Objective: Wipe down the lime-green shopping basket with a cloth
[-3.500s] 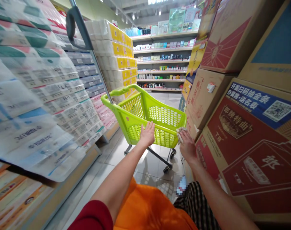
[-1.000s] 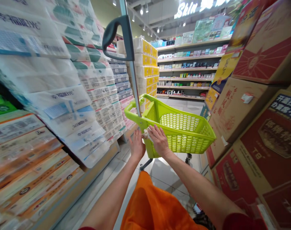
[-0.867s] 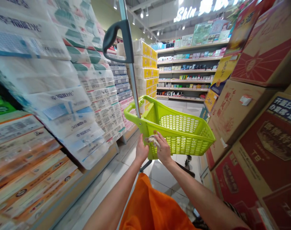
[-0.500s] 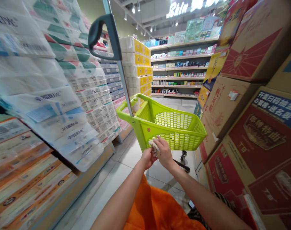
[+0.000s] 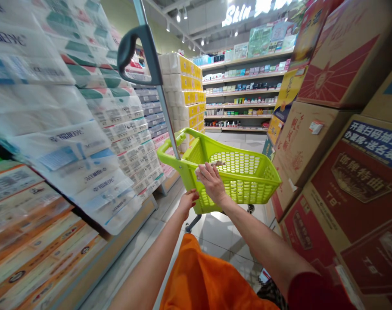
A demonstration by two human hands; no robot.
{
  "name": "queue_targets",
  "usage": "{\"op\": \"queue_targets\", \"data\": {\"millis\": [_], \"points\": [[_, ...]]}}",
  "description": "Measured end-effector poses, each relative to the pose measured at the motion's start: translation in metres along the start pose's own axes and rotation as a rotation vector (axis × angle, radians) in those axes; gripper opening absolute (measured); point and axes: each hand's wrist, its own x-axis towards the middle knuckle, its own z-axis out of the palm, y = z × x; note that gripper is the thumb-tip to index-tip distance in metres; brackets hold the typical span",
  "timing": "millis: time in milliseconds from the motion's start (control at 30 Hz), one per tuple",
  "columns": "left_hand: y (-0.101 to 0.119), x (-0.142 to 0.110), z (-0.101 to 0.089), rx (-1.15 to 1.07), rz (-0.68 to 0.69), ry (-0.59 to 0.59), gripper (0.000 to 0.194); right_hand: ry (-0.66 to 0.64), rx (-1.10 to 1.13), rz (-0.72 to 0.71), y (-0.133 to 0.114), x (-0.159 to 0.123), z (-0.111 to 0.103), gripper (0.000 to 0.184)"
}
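Observation:
A lime-green plastic shopping basket on wheels point(image 5: 244, 191) stands in front of me, with a tall grey pole and dark handle point(image 5: 138, 49) rising from its left corner. My right hand point(image 5: 212, 181) rests on the basket's near rim, fingers closed over a crumpled white cloth point(image 5: 200, 173). Part of the cloth is hidden under the fingers. My left hand point(image 5: 187, 202) is lower, with its fingers apart just below the near wall, holding nothing. I cannot tell whether it touches the basket.
Plastic-wrapped stacks of toilet paper point(image 5: 86, 142) line the left, and large cardboard cartons point(image 5: 354, 193) rise on the right. Shelves of bottled goods point(image 5: 241, 92) stand at the far end. Orange fabric point(image 5: 209, 280) hangs below me above a tiled floor point(image 5: 215, 232).
My hands have come apart. The right hand has risen onto the basket's rim with the cloth, and the left hand has dropped lower and let go of it.

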Motion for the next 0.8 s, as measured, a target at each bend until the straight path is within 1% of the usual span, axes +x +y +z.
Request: {"op": "queue_targets", "data": {"millis": [33, 100, 133, 167, 200, 233, 267, 333, 367, 400, 467, 500, 533, 600, 667, 733, 800], "points": [[-0.005, 0.002, 0.002, 0.051, 0.024, 0.044, 0.030, -0.064, -0.001, -0.026, 0.004, -0.007, 0.006, 0.039], [-0.018, 0.006, 0.006, 0.082, 0.047, 0.060, 0.031, -0.202, 0.013, -0.076, 0.011, -0.032, 0.016, 0.036], [-0.024, 0.007, 0.008, 0.089, 0.059, 0.068, 0.031, -0.242, 0.026, -0.084, 0.014, -0.046, 0.020, 0.035], [-0.028, 0.009, 0.010, 0.091, 0.071, 0.076, 0.032, -0.249, 0.044, -0.076, 0.017, -0.057, 0.021, 0.035], [-0.032, 0.010, 0.013, 0.084, 0.080, 0.083, 0.033, -0.224, 0.069, -0.051, 0.018, -0.065, 0.020, 0.035], [-0.034, 0.010, 0.016, 0.072, 0.088, 0.088, 0.036, -0.170, 0.105, -0.007, 0.020, -0.069, 0.016, 0.036], [-0.035, 0.011, 0.021, 0.058, 0.099, 0.094, 0.040, -0.098, 0.154, 0.057, 0.020, -0.068, 0.011, 0.036], [-0.034, 0.011, 0.032, -0.011, 0.109, 0.077, 0.048, 0.053, 0.296, 0.240, 0.019, -0.058, -0.001, 0.038], [-0.033, 0.010, 0.039, -0.072, 0.093, 0.038, 0.049, 0.112, 0.383, 0.344, 0.019, -0.051, -0.007, 0.039], [-0.033, 0.009, 0.046, -0.145, 0.058, -0.025, 0.045, 0.154, 0.470, 0.442, 0.018, -0.045, -0.011, 0.040], [-0.034, 0.005, 0.059, -0.280, -0.043, -0.169, 0.030, 0.205, 0.582, 0.585, 0.017, -0.041, -0.015, 0.042], [-0.036, 0.003, 0.065, -0.321, -0.090, -0.223, 0.021, 0.224, 0.588, 0.619, 0.017, -0.044, -0.015, 0.042], [-0.038, 0.001, 0.070, -0.334, -0.125, -0.254, 0.016, 0.241, 0.559, 0.631, 0.017, -0.050, -0.014, 0.041], [-0.042, -0.004, 0.076, -0.327, -0.163, -0.277, 0.010, 0.244, 0.444, 0.607, 0.015, -0.069, -0.011, 0.041], [-0.044, -0.008, 0.079, -0.317, -0.203, -0.316, 0.007, 0.178, 0.338, 0.536, 0.010, -0.093, -0.008, 0.042], [-0.045, -0.011, 0.079, -0.314, -0.249, -0.376, 0.015, 0.073, 0.285, 0.446, 0.005, -0.116, -0.006, 0.047], [-0.046, -0.012, 0.078, -0.289, -0.310, -0.471, 0.031, -0.013, 0.266, 0.361, 0.003, -0.133, -0.005, 0.059]]}}
